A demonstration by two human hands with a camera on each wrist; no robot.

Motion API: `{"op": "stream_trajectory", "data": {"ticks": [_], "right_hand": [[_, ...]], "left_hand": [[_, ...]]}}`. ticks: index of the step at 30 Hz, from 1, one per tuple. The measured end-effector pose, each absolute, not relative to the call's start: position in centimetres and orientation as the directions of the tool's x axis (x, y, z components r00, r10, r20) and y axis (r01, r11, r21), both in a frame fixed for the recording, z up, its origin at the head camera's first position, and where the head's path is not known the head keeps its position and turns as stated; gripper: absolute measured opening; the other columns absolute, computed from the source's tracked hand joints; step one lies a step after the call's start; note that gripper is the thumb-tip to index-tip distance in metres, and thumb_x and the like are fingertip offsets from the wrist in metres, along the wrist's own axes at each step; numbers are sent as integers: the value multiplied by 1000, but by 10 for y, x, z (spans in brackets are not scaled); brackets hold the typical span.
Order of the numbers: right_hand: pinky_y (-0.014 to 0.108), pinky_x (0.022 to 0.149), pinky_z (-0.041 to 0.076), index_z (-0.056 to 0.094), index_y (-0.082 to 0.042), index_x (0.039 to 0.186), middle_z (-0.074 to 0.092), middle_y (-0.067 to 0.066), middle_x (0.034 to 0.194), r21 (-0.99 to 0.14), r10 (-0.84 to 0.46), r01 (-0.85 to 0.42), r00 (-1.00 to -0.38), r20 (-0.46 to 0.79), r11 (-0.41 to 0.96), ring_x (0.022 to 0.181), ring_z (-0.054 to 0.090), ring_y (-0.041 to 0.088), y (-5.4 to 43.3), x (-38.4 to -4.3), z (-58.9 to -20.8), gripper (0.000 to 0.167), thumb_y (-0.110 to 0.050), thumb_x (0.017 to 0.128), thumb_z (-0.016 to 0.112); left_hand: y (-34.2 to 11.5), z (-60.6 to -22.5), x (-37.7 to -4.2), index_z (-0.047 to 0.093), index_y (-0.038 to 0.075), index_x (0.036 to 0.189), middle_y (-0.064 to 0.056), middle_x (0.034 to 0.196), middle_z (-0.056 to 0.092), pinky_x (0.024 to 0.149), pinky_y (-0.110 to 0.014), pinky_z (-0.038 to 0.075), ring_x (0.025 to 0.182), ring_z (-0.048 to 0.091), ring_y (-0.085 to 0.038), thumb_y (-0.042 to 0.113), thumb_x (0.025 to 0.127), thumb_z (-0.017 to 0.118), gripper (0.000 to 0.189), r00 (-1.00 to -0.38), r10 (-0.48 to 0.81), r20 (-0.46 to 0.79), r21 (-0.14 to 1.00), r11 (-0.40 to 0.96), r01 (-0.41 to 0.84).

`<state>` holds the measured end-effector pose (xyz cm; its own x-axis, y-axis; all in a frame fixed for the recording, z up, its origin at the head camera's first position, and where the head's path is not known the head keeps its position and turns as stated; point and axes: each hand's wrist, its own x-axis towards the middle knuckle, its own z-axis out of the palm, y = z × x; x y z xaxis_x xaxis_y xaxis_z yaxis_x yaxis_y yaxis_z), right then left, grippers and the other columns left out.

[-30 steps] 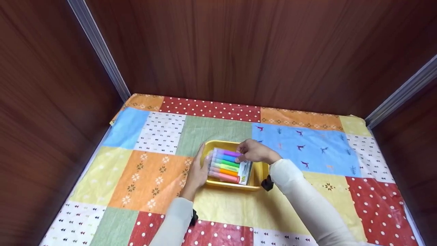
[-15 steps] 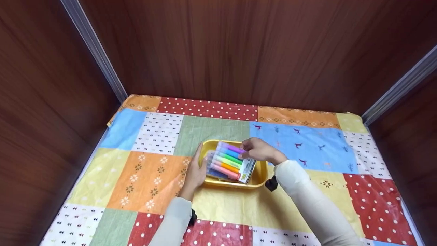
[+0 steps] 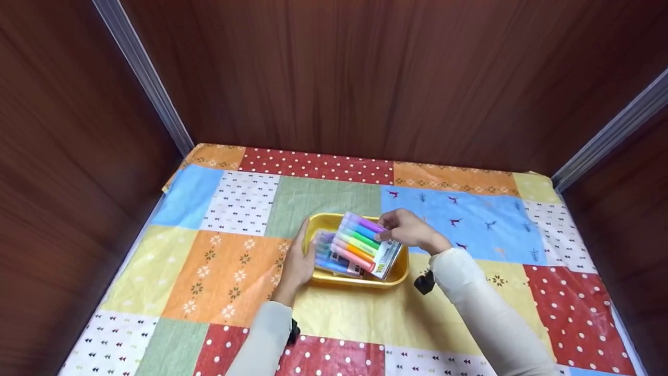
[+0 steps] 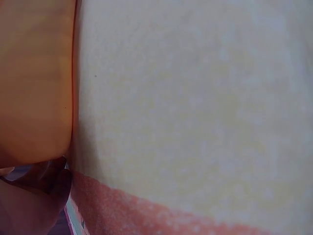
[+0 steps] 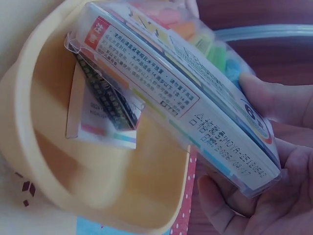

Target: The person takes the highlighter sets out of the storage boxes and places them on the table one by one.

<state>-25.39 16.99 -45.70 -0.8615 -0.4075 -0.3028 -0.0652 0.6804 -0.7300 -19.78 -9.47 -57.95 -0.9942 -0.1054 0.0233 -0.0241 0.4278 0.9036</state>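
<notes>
My right hand (image 3: 409, 228) pinches a clear pack of highlighters (image 3: 360, 243) by its upper right edge, thumb on one face. The pack is tilted above a yellow plastic tub (image 3: 394, 282). In the right wrist view, printed text runs along the pack's side (image 5: 161, 93), and my right hand (image 5: 274, 161) holds its end. Beneath it in the tub lies at least one more pack, with bluish and purple pens (image 3: 324, 256). My left hand (image 3: 299, 263) grips the tub's left end, fingers along the outer wall. The left wrist view shows only part of my left hand (image 4: 36, 200) beside the tub wall (image 4: 34, 83).
A patchwork-patterned cloth (image 3: 224, 292) covers the table under the tub. Brown wood-look panels (image 3: 334, 78) stand behind and at both sides, joined by metal strips (image 3: 146, 78). Inside the tub, bare floor (image 5: 122, 191) shows near the right end.
My right hand has lifted the highlighter pack and moved it right, turning it askew. The pens below have come into sight. My left hand stays at the tub's left end.
</notes>
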Motion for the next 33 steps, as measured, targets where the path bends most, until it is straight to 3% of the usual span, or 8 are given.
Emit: {"op": "stream_trajectory", "data": {"ticks": [8, 15, 25, 33], "right_hand": [[25, 71, 52, 69, -5, 100, 69, 1, 81, -773, -377, -47, -891, -255, 632, 75, 60, 12, 182, -252, -458, 19, -17, 86, 74], [25, 77, 56, 70, -3, 107, 75, 11, 95, -793, -323, -5, -915, -242, 609, 83, 66, 14, 192, -247, -459, 24, -15, 87, 74], [25, 78, 55, 71, -3, 110, 75, 11, 98, -810, -232, 35, -950, -209, 586, 84, 66, 14, 216, -232, -460, 27, -20, 88, 74], [24, 73, 58, 70, 0, 110, 75, 5, 91, -871, -129, 110, -972, -194, 478, 79, 67, 12, 237, -216, -467, 30, -19, 89, 74]], "left_hand": [[-94, -578, -200, 25, 26, 161, -7, 167, 30, 125, -59, 26, 150, 34, -40, 25, 106, 48, 60, -994, -96, 60, 906, 423, 14], [-94, -579, -201, 21, 39, 160, -5, 168, 27, 125, -60, 24, 152, 32, -39, 26, 106, 48, 63, -995, -98, 34, 909, 417, -10], [-94, -580, -200, 20, 40, 160, -3, 169, 25, 126, -59, 23, 153, 29, -38, 25, 106, 45, 61, -995, -94, 22, 909, 416, -19], [-94, -581, -196, 23, 35, 160, -5, 168, 28, 126, -59, 23, 152, 30, -38, 23, 106, 46, 60, -995, -94, 46, 915, 403, 4]]}}
